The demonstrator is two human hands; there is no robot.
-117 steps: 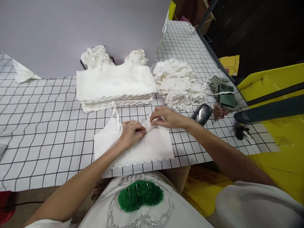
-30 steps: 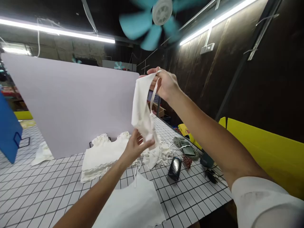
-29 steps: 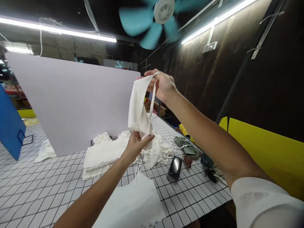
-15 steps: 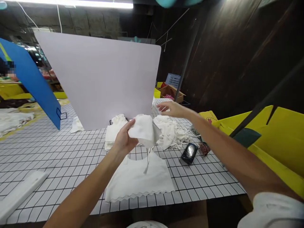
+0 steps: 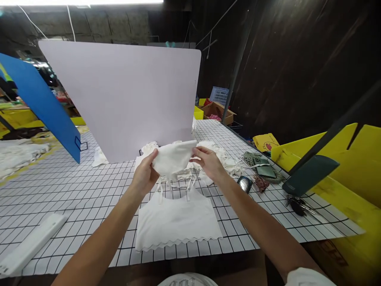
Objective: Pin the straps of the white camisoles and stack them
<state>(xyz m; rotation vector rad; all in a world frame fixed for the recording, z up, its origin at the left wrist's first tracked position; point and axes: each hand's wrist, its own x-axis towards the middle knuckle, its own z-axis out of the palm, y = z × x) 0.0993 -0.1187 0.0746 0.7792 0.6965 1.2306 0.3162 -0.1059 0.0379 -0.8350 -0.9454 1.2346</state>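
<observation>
White fabric makes up nearly every item at the centre of the frame. The left hand [image 5: 145, 174] and the right hand [image 5: 208, 163] hold one white garment piece [image 5: 173, 157] between them, raised above the counter [image 5: 74, 190]. The fingers of both hands are closed on its two ends: left pinching the left edge, right gripping the right edge. The piece sags slightly in the middle, and thin straps [image 5: 188, 186] hang below it.

Directly beneath, at lower centre, a white top [image 5: 177, 218] lies flat on the gridded surface, scalloped hem toward the viewer. Behind the hands sits a stack of folded white pieces [image 5: 143, 157], partly hidden. To its right lies a loose heap of white straps [image 5: 226, 159]. A lilac board [image 5: 119, 95] stands upright behind both.

Right of centre, the surface carries a dark phone [image 5: 244, 183], a green pouch [image 5: 264, 171] and a bunch of keys [image 5: 297, 204].

Probable faults:
- The dangling straps may catch on the flat top and drag it out of square.
- A pinch grip on thin fabric can slip, which would let one end drop.
- The loose heap lies just beside the right hand, so stray strips may get picked up with the held piece.
</observation>
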